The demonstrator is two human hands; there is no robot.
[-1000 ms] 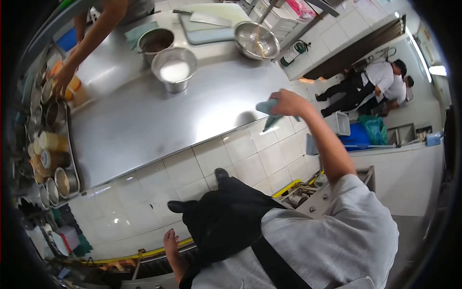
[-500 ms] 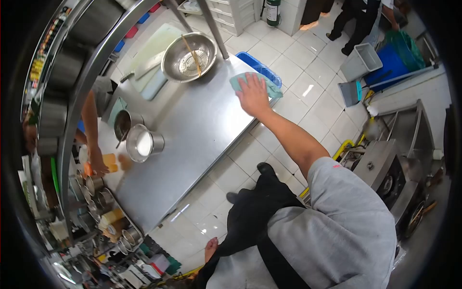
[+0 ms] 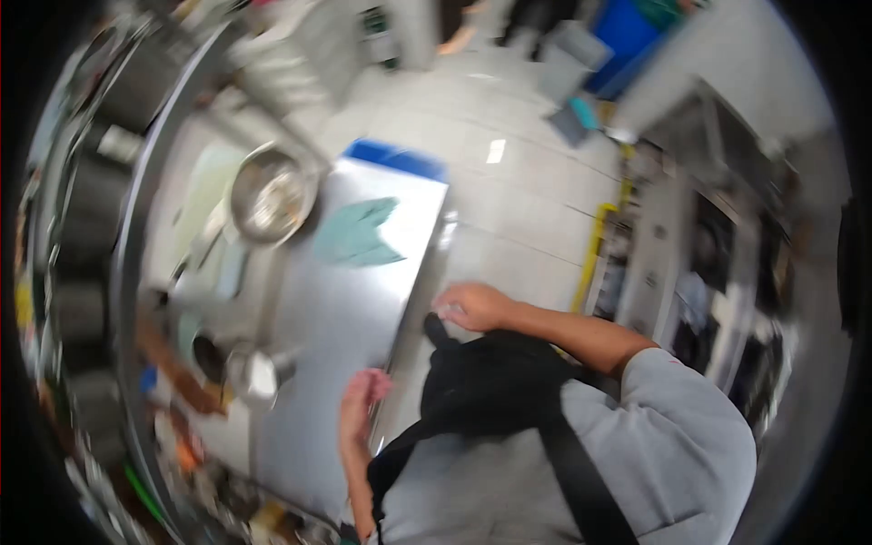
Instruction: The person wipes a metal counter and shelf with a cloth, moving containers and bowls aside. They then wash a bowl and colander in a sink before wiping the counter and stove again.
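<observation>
A green cloth [image 3: 361, 233] lies loosely spread on the far part of the steel table [image 3: 318, 318], with no hand on it. My right hand [image 3: 472, 306] hangs over the floor beside the table's edge, its fingers curled and nothing visible in them. Near the edge of the table, lower down, is my left hand [image 3: 365, 389], blurred, with its fingers curled in and no object showing. A steel bowl [image 3: 269, 197] stands at the table's far left. Closer in is a steel pot [image 3: 256, 374] with white contents.
Another person's arm [image 3: 186, 381] reaches in from the left by the pots. A blue tub [image 3: 395, 159] sits at the table's far end. Steel shelving [image 3: 136, 209] runs along the left, and a stove [image 3: 681, 263] stands at the right. Beyond the tiled floor are bins [image 3: 574, 59].
My right hand has let go of the cloth and drawn back toward my body, leaving it on the table. My left hand has risen to the table edge. The view has turned and blurred.
</observation>
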